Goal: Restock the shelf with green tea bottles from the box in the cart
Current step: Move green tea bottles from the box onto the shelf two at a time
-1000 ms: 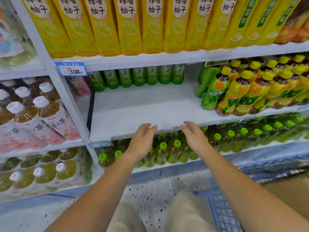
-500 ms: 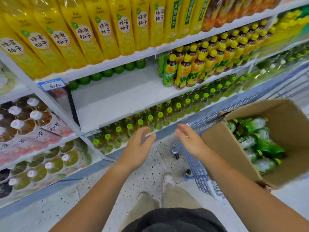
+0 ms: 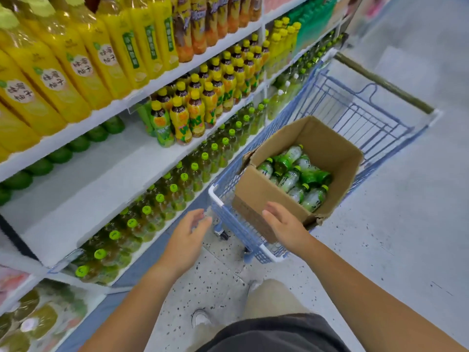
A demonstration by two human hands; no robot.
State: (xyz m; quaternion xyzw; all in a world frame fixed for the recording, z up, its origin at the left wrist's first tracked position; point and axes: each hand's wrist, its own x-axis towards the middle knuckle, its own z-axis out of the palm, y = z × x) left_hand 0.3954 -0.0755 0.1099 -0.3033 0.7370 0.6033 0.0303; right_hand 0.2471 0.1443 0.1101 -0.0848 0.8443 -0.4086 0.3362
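- Cardboard box (image 3: 253, 191) open in blue wire cart (image 3: 355, 118); green tea bottles (image 3: 291, 174) jumbled inside, lower ones hidden by the walls.
- Grip of right hand (image 3: 284, 224) open, fingers relaxed, over the box's near wall; contact unclear.
- Grip of left hand (image 3: 186, 240) open, beside the cart's near corner.
- White shelf (image 3: 96, 184) at left; back-row green bottles (image 3: 78, 143) blurred, tops cut off by board above.

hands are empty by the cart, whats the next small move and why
Probably reach the right hand over the near wall of the box and grip one of the green tea bottles lying inside. It and the left hand are open and hold nothing, the right hovers at the box in the cart, and the shelf has a wide bare stretch.
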